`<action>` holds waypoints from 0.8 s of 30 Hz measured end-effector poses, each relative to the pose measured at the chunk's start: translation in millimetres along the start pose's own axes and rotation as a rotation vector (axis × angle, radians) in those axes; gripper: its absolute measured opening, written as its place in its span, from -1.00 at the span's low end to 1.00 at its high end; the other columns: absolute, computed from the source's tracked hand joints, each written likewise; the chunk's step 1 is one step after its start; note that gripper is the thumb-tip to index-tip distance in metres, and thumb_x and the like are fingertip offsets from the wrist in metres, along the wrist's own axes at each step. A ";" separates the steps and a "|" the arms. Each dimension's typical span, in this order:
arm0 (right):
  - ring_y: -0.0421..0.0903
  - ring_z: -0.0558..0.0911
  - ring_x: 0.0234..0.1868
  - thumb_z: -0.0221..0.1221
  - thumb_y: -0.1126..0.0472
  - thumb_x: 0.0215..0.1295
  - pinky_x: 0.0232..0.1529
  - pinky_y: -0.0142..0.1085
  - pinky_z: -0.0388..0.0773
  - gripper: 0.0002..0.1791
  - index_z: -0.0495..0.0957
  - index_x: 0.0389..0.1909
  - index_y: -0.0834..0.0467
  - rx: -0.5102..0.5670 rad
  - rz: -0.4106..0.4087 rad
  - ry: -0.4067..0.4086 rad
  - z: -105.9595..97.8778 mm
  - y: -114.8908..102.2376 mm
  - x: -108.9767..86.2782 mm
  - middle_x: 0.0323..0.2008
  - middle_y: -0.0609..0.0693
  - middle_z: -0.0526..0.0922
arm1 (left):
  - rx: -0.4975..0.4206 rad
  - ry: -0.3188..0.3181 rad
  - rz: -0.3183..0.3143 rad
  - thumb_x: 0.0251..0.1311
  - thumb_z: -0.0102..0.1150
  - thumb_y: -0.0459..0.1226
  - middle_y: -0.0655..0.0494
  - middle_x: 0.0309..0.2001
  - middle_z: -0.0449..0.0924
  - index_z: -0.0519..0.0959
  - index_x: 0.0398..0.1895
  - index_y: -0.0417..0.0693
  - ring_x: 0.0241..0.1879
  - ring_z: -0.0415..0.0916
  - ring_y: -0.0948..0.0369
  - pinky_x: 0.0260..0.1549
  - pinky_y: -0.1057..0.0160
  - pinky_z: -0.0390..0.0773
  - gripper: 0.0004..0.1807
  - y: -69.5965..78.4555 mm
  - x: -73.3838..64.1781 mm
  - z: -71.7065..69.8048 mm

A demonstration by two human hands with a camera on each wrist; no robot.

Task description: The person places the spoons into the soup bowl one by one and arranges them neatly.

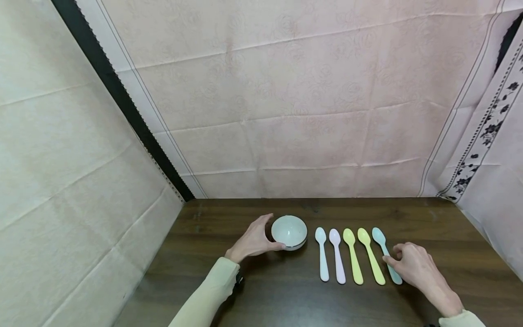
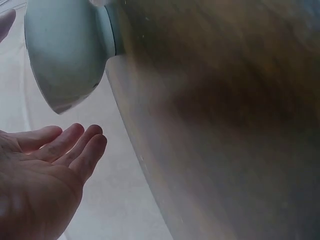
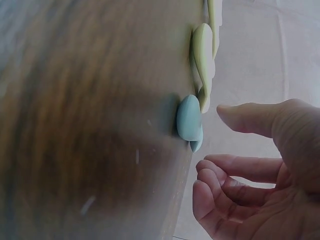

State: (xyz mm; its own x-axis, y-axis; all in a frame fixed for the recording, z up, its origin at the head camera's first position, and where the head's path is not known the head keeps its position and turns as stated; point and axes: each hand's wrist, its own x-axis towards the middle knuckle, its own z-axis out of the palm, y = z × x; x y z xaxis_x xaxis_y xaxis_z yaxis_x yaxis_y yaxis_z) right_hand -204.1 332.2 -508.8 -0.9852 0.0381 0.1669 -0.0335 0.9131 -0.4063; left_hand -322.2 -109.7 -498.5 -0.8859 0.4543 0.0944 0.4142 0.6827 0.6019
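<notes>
A pale, glossy bowl point(image 1: 289, 230) sits upright on the table. My left hand point(image 1: 254, 239) is at its left side, thumb and fingers spread around the bowl. The left wrist view shows a gap between the fingers point(image 2: 82, 147) and the bowl's wall point(image 2: 65, 50). My right hand point(image 1: 417, 267) hovers over the handle of the rightmost blue spoon point(image 1: 379, 236), its thumb and fingers parted. In the right wrist view that blue spoon point(image 3: 189, 119) lies on the table just beyond the fingertips point(image 3: 202, 197), with nothing held.
Left of that spoon lie two yellow-green spoons point(image 1: 372, 261) point(image 1: 353, 261), a lilac spoon point(image 1: 338, 259) and a pale blue spoon point(image 1: 322, 256), in a row with handles toward me. Cloth point(image 1: 310, 113) hangs behind the dark wooden table point(image 1: 294, 299) and at both sides.
</notes>
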 end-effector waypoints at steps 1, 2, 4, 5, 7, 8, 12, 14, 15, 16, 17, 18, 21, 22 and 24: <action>0.34 0.74 -0.18 0.48 0.12 0.29 -0.20 0.22 0.62 -0.57 0.73 -0.14 0.47 -0.001 0.000 0.000 0.0 0.1 0.2 -0.31 0.27 0.76 | -0.001 -0.001 0.004 0.04 0.63 0.19 -0.19 0.65 0.33 0.26 0.68 -0.21 0.63 0.30 -0.22 0.50 -0.34 0.42 0.24 0.2 0.7 0.5; 0.34 0.74 -0.18 0.48 0.12 0.29 -0.19 0.23 0.62 -0.58 0.73 -0.14 0.46 -0.002 0.001 0.002 0.0 0.2 0.4 -0.31 0.27 0.77 | -0.003 -0.002 0.008 0.04 0.63 0.20 -0.20 0.65 0.33 0.26 0.68 -0.21 0.62 0.30 -0.22 0.50 -0.34 0.42 0.24 0.2 1.3 1.0; 0.36 0.75 -0.17 0.48 0.12 0.29 -0.19 0.23 0.62 -0.60 0.74 -0.15 0.44 -0.004 0.000 0.004 0.2 0.7 0.6 -0.30 0.28 0.77 | -0.010 -0.003 0.009 0.03 0.63 0.21 -0.19 0.65 0.34 0.26 0.68 -0.20 0.62 0.30 -0.22 0.50 -0.34 0.42 0.25 0.6 2.0 2.1; 0.36 0.75 -0.17 0.48 0.12 0.28 -0.19 0.23 0.62 -0.62 0.75 -0.17 0.41 -0.005 0.000 0.003 0.4 1.1 0.7 -0.30 0.28 0.77 | -0.013 -0.004 0.007 0.03 0.63 0.21 -0.18 0.65 0.33 0.27 0.69 -0.18 0.63 0.30 -0.22 0.50 -0.33 0.42 0.25 0.8 2.4 2.6; 0.33 0.75 -0.20 0.48 0.11 0.28 -0.22 0.19 0.62 -0.66 0.76 -0.22 0.36 -0.007 0.000 0.003 0.9 1.7 0.7 -0.32 0.26 0.77 | -0.017 -0.004 0.006 0.02 0.64 0.20 -0.17 0.65 0.33 0.27 0.69 -0.17 0.63 0.30 -0.21 0.50 -0.33 0.43 0.25 0.8 3.2 4.1; 0.30 0.74 -0.22 0.48 0.11 0.28 -0.25 0.17 0.61 -0.68 0.76 -0.24 0.34 -0.006 0.002 -0.001 1.3 2.2 0.5 -0.33 0.24 0.77 | -0.019 -0.003 0.007 0.01 0.64 0.20 -0.17 0.65 0.34 0.27 0.69 -0.17 0.63 0.30 -0.21 0.50 -0.33 0.43 0.25 0.8 3.6 5.0; 0.11 0.67 -0.32 0.48 0.09 0.28 -0.36 0.00 0.52 -0.74 0.74 -0.35 0.22 -0.002 0.010 -0.018 2.5 3.5 -0.3 -0.39 0.12 0.71 | -0.031 0.001 0.017 -0.01 0.68 0.17 -0.18 0.63 0.36 0.28 0.68 -0.18 0.61 0.33 -0.20 0.49 -0.30 0.44 0.25 1.5 6.1 8.1; 0.02 0.60 -0.35 0.48 0.08 0.29 -0.38 -0.07 0.46 -0.75 0.73 -0.39 0.18 0.001 0.014 -0.028 3.0 3.6 -0.6 -0.43 0.05 0.67 | -0.030 0.002 0.026 -0.02 0.69 0.16 -0.19 0.62 0.38 0.28 0.67 -0.20 0.59 0.36 -0.20 0.48 -0.28 0.46 0.25 2.0 7.7 9.9; -0.01 0.57 -0.37 0.47 0.09 0.30 -0.39 -0.09 0.44 -0.76 0.72 -0.41 0.17 0.003 0.015 -0.032 3.3 3.7 -0.8 -0.44 0.03 0.65 | -0.028 0.000 0.028 -0.01 0.69 0.16 -0.19 0.61 0.38 0.28 0.67 -0.20 0.58 0.36 -0.20 0.48 -0.27 0.47 0.26 2.4 8.4 10.5; -0.04 0.53 -0.38 0.46 0.09 0.30 -0.40 -0.12 0.41 -0.76 0.70 -0.44 0.15 0.004 0.020 -0.038 3.5 3.4 -0.9 -0.46 0.00 0.63 | -0.028 -0.002 0.030 -0.01 0.69 0.16 -0.20 0.61 0.39 0.28 0.68 -0.20 0.58 0.37 -0.20 0.48 -0.26 0.47 0.26 2.9 9.1 11.0; -0.06 0.49 -0.40 0.46 0.08 0.31 -0.41 -0.15 0.37 -0.74 0.67 -0.47 0.12 0.005 0.024 -0.044 3.7 3.0 -1.1 -0.48 -0.03 0.60 | -0.028 -0.004 0.031 -0.01 0.69 0.16 -0.20 0.61 0.39 0.27 0.68 -0.21 0.58 0.37 -0.20 0.48 -0.25 0.47 0.26 3.2 9.7 11.5; -0.07 0.46 -0.41 0.45 0.09 0.32 -0.41 -0.16 0.35 -0.73 0.65 -0.49 0.11 0.007 0.026 -0.049 4.0 3.0 -1.3 -0.49 -0.05 0.58 | -0.028 -0.007 0.032 -0.01 0.69 0.16 -0.21 0.60 0.39 0.27 0.68 -0.21 0.58 0.37 -0.21 0.48 -0.25 0.48 0.27 3.6 10.0 12.0; -0.10 0.41 -0.42 0.44 0.08 0.33 -0.41 -0.19 0.30 -0.71 0.61 -0.52 0.08 0.010 0.034 -0.064 4.7 3.0 -1.9 -0.52 -0.09 0.53 | -0.029 -0.014 0.028 -0.01 0.68 0.18 -0.21 0.61 0.38 0.26 0.68 -0.20 0.58 0.36 -0.21 0.48 -0.24 0.48 0.27 4.4 11.2 12.8; -0.10 0.39 -0.43 0.44 0.08 0.34 -0.41 -0.20 0.28 -0.69 0.59 -0.54 0.06 0.012 0.039 -0.069 4.6 2.5 -1.9 -0.53 -0.10 0.51 | -0.031 -0.015 0.027 -0.01 0.68 0.18 -0.21 0.61 0.38 0.26 0.68 -0.20 0.58 0.36 -0.21 0.48 -0.24 0.48 0.27 4.8 11.6 13.0; -0.10 0.38 -0.44 0.43 0.09 0.34 -0.41 -0.21 0.26 -0.69 0.58 -0.55 0.06 0.017 0.039 -0.071 4.5 2.8 -1.8 -0.55 -0.11 0.49 | -0.031 -0.017 0.024 -0.01 0.68 0.18 -0.21 0.61 0.38 0.26 0.69 -0.19 0.58 0.37 -0.20 0.47 -0.23 0.49 0.28 5.2 12.8 13.5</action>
State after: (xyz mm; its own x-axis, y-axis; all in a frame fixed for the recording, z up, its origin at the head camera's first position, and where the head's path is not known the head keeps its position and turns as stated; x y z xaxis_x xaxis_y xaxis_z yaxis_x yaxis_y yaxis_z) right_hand -203.2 332.9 -514.3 -0.9952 0.0446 0.0867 0.0034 0.9046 -0.4262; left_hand -328.6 -92.6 -504.8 -0.8720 0.4800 0.0954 0.4280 0.6535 0.6243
